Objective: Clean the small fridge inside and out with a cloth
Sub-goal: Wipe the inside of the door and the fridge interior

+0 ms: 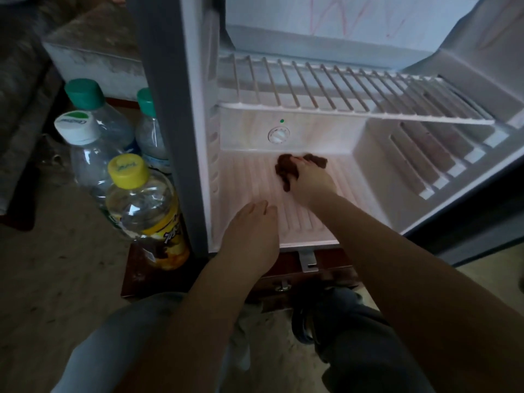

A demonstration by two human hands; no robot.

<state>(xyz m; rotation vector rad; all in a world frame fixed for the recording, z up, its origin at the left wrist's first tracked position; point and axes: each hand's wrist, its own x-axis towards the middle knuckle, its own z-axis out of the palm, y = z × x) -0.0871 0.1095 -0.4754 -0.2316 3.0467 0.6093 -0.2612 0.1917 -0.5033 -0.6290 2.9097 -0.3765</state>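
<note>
The small white fridge (198, 137) stands open in front of me, its ribbed floor (255, 182) bare. My right hand (310, 181) reaches deep inside and grips a crumpled brown cloth (286, 168), pressing it on the floor near the back wall, just below the round thermostat dial (278, 135). My left hand (251, 236) rests flat, fingers straight, on the front edge of the fridge floor. A white wire shelf (354, 89) spans the fridge above both hands.
Several plastic bottles stand left of the fridge: a yellow-capped one (141, 205), a white-capped one (85, 143) and green-capped ones (85, 95). The fridge sits on a dark wooden stand (312, 279). The open door (467, 165) lies to the right. My knees are below.
</note>
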